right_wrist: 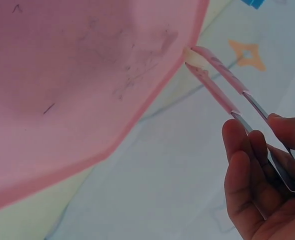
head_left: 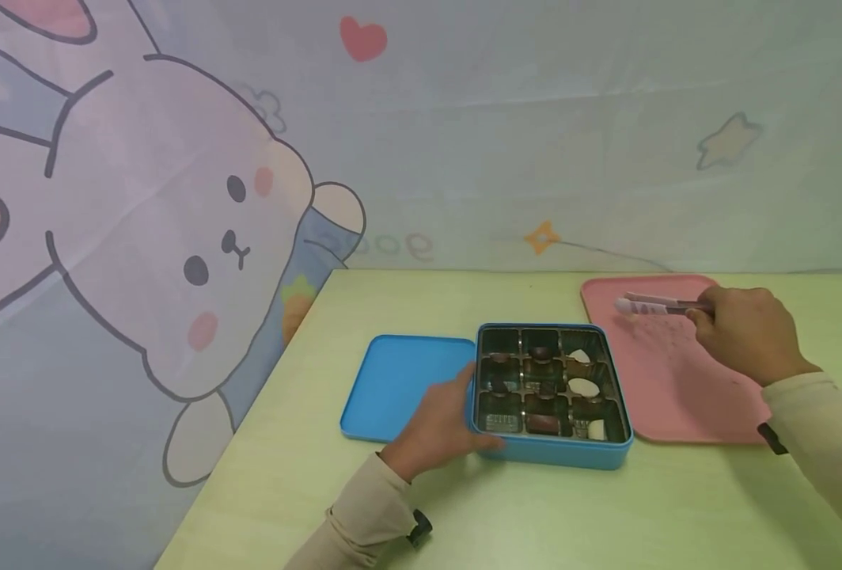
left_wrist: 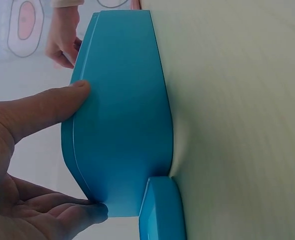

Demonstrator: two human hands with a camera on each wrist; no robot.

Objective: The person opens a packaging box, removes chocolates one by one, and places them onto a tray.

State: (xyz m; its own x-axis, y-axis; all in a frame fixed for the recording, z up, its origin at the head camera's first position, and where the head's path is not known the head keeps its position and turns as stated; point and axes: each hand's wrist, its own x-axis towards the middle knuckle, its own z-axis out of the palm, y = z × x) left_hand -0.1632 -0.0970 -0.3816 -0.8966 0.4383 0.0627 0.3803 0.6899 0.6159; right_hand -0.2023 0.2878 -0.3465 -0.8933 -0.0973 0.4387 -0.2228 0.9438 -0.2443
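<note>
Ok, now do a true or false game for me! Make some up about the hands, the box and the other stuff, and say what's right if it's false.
1. The right hand holds tongs. True.
2. The left hand is empty. False: it grips the blue box.
3. A pale piece is between the tips of the tongs. True.
4. The lid is on the box. False: it lies on the table, to the left of the box.
5. The pink tray is to the right of the box. True.
</note>
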